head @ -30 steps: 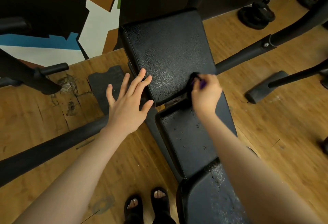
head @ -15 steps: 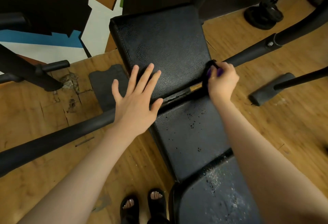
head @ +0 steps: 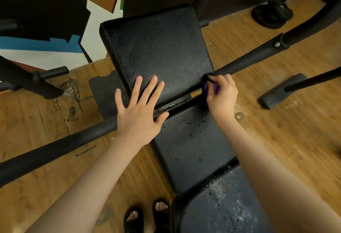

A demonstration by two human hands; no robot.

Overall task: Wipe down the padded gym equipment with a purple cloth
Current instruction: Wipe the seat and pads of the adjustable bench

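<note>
- Wiping is under way at the gap between two pads of the bench: the right hand [head: 221, 94] is curled tightly round a bunched purple cloth [head: 210, 87], pressing it at the right end of the seam, about 3 o'clock from the middle of the upper pad [head: 158, 48].
- The left hand [head: 139, 109] lies flat with fingers straight and spread, holding nothing, its fingertips on the lower edge of the upper pad and its thumb across the seam, at roughly 9 o'clock from the cloth.
- The cloth looks soft and light; balled in the fist it should squash easily into the crevice. Only a little purple shows between the fingers.
- The middle pad [head: 191, 140], toward 6 o'clock, carries dark crumbs, and the nearest pad [head: 221, 210] shows pale specks, so these likely remain to be wiped.
- The padding looks like grained vinyl, firm yet slightly yielding; a spread, flatter cloth would probably cover the broad faces better.
- The bench stands on a wooden floor [head: 276, 131]; sandalled feet [head: 147, 214] show at 6 o'clock.
</note>
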